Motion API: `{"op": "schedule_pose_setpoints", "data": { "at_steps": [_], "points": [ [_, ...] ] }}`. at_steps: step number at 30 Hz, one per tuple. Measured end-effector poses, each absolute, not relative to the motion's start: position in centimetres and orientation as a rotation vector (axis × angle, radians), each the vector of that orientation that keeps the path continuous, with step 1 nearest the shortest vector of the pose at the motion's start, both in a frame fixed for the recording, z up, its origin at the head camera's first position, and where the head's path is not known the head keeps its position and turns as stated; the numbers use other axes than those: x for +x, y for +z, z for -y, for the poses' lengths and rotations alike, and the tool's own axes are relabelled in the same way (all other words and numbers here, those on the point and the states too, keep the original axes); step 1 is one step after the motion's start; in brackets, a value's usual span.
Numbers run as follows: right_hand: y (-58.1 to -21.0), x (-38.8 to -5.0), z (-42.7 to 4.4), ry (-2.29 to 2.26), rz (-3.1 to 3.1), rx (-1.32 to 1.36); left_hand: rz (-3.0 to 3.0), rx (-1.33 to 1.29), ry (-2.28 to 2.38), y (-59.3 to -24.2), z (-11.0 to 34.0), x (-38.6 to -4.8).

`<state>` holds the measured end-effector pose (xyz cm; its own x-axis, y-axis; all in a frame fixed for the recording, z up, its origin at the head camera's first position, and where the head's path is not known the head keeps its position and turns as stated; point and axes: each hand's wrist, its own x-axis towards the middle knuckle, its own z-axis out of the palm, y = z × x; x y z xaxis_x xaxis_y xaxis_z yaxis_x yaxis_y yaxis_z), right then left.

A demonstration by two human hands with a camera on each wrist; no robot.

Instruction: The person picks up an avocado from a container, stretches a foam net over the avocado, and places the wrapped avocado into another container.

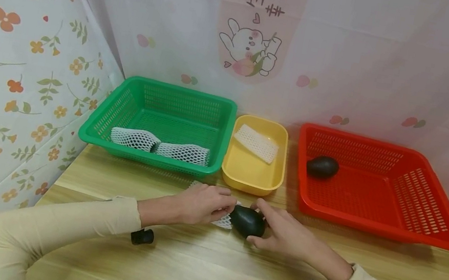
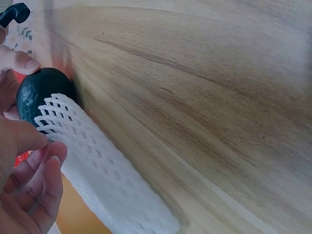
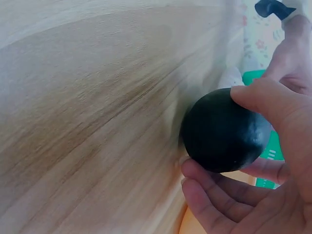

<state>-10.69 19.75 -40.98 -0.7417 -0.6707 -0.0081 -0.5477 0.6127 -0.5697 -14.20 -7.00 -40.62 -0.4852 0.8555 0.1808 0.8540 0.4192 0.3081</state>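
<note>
A dark green avocado lies at the middle of the table, its left end inside the mouth of a white foam net sleeve. My left hand pinches the sleeve's rim between thumb and fingertips, as the left wrist view shows. On the avocado's other end my right hand holds on, thumb on one side and curled fingers on the other. In the head view the left hand covers part of the sleeve.
Behind the hands stand a green basket with two net-wrapped items, a yellow tray with a flat foam net, and a red basket holding another avocado. Patterned cloth hangs at the back and left.
</note>
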Motion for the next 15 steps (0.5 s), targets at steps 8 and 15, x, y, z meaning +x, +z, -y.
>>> {"op": "schedule_pose_setpoints", "data": {
  "at_steps": [8,15],
  "points": [
    [-40.71,-10.95,-19.36,-0.777,-2.634,-0.998,-2.695,1.536,0.619,-40.62,7.24,-14.25],
    [-40.76,-11.06,-18.90,-0.754,-2.684,-1.008,-2.688,1.563,0.638,-40.67,7.25,-14.20]
  ]
}}
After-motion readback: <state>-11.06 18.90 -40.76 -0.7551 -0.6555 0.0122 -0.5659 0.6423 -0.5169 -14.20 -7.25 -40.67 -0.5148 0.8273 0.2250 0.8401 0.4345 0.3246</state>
